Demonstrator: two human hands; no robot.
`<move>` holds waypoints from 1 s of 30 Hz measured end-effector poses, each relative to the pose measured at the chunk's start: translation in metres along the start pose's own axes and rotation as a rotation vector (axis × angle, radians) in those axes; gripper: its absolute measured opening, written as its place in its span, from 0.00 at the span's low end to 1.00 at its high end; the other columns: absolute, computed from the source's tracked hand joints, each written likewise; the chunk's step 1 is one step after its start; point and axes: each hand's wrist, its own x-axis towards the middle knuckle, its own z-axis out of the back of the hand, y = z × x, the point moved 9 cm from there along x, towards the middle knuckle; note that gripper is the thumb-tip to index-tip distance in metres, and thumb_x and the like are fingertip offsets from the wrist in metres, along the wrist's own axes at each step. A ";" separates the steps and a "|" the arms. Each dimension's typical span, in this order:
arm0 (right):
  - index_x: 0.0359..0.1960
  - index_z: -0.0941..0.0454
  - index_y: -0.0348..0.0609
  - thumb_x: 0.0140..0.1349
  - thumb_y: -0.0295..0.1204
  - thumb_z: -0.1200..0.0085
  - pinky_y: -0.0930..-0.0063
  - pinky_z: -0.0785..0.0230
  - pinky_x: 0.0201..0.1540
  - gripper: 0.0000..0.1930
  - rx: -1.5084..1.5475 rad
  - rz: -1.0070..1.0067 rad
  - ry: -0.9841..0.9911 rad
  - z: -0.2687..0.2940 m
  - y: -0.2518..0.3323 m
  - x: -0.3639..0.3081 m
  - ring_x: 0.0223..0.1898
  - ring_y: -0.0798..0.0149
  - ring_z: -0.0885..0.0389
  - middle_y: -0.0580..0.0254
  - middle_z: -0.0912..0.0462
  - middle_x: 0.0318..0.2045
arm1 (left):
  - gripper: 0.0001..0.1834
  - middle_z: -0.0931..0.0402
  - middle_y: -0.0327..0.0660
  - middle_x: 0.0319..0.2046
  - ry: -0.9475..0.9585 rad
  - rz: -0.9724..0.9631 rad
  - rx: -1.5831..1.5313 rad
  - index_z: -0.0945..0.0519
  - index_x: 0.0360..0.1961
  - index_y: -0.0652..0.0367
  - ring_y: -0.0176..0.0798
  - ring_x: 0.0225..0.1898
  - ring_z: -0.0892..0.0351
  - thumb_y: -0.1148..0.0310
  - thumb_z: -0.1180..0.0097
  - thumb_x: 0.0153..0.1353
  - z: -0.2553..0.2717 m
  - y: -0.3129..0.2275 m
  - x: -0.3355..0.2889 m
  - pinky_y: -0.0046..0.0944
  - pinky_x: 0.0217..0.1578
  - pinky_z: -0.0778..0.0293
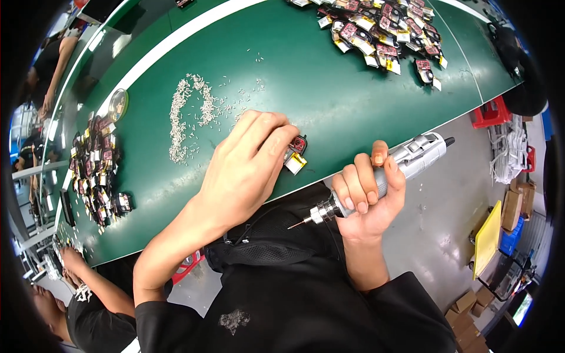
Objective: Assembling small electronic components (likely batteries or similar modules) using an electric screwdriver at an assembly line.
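My left hand (247,162) is bent over the near edge of the green table, its fingers curled down onto a small electronic module (299,143). The module has a red-and-black face, and a white and yellow battery-like piece (295,163) sticks out toward me. My fingertips and part of the module are hidden under the hand. In my right hand (371,194), a grey electric screwdriver (419,154) is gripped around its body. Its thin bit (299,223) points left, past the table edge and in front of my black clothing, apart from the module.
Loose small screws (179,117) lie scattered on the green table (282,65) beyond my left hand. Piles of similar modules (382,29) sit at the far right and at the left (94,170). Another person (97,294) works at the lower left. A red stool (491,112) stands right.
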 end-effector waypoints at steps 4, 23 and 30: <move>0.34 0.35 0.44 0.68 0.34 0.59 0.78 0.41 0.17 0.08 -0.009 -0.029 0.019 -0.001 -0.007 -0.003 0.09 0.76 0.42 0.73 0.39 0.11 | 0.15 0.25 0.45 0.38 0.030 -0.067 -0.007 0.24 0.37 0.64 0.47 0.37 0.24 0.85 0.40 0.46 -0.002 -0.006 -0.004 0.40 0.37 0.27; 0.37 0.38 0.42 0.65 0.26 0.60 0.75 0.41 0.15 0.03 -0.183 0.018 -0.017 -0.004 -0.039 -0.014 0.10 0.71 0.40 0.66 0.38 0.12 | 0.21 0.24 0.55 0.34 0.099 -0.394 0.406 0.22 0.30 0.77 0.47 0.37 0.23 0.74 0.46 0.31 -0.019 -0.040 -0.011 0.34 0.33 0.22; 0.34 0.39 0.44 0.65 0.34 0.60 0.80 0.45 0.12 0.07 -0.387 0.010 -0.051 0.000 -0.038 -0.014 0.07 0.73 0.45 0.68 0.39 0.10 | 0.19 0.24 0.59 0.34 0.108 -0.362 0.423 0.21 0.27 0.78 0.51 0.37 0.23 0.71 0.48 0.33 -0.022 -0.045 -0.014 0.37 0.36 0.22</move>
